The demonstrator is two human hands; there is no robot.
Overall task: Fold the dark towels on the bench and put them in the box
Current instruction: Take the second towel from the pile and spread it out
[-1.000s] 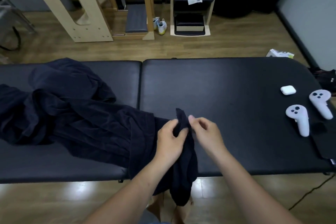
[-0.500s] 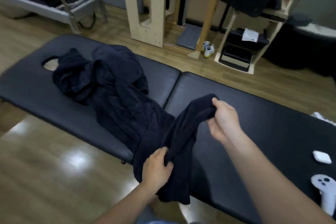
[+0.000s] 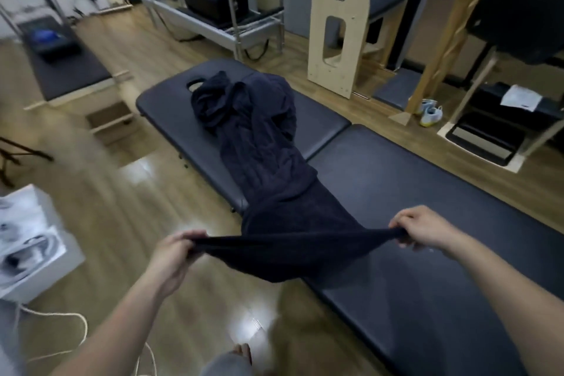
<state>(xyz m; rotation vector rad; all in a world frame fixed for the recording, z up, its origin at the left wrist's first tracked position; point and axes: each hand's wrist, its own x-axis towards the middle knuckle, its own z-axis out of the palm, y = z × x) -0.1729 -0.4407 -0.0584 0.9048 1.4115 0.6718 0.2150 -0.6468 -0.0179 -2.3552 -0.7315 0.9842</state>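
Two bare arms reach in from the bottom edge. The left hand (image 3: 180,249), at seven o'clock, and the right hand (image 3: 422,230), at four o'clock, each grip one end of a dark towel (image 3: 293,250). Their fingers are curled round the cloth, and its top edge is stretched taut between them.

Below that edge the cloth sags, and behind it the towel trails onto the near edge of a black padded surface (image 3: 412,192). Toward twelve o'clock a rumpled heap (image 3: 259,131) of more dark towels lies along the surface. The held towel runs into it, and where one ends and the other begins cannot be told.

At nine o'clock a white box (image 3: 33,241) stands on the floor, well apart from the surface. It is probably where the folded towels go.

To do this step well, lift the towel clear of the heap and keep the stretched edge level. Check that both hands hold true corners, then spread the towel flat on the bare stretch at three o'clock before folding.
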